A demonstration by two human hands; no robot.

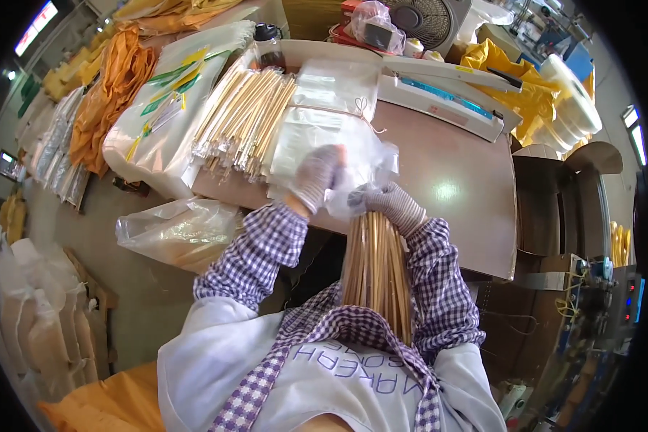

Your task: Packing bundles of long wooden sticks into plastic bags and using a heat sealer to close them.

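A tall bundle of thin wooden sticks [378, 270] stands close to my chest inside a clear plastic bag [351, 205]. My right hand [394, 207], in a striped knit glove, is closed around the bag at the top of the sticks. Loose film rises above that grip. Beside it, my gloved left hand [320, 178] is raised at the film, over the near end of a stack of flat clear bags [336, 79]. Motion blurs its fingers, so its hold is unclear. A thin string [331, 109] ties across the stack.
Left of the stack lies a pile of wrapped sticks [243, 119], then a large clear package [169, 108]. A bag sealer [446, 97] sits at the table's back right, before a fan [419, 21]. A filled plastic bag [180, 230] hangs near the table's front left edge [219, 196].
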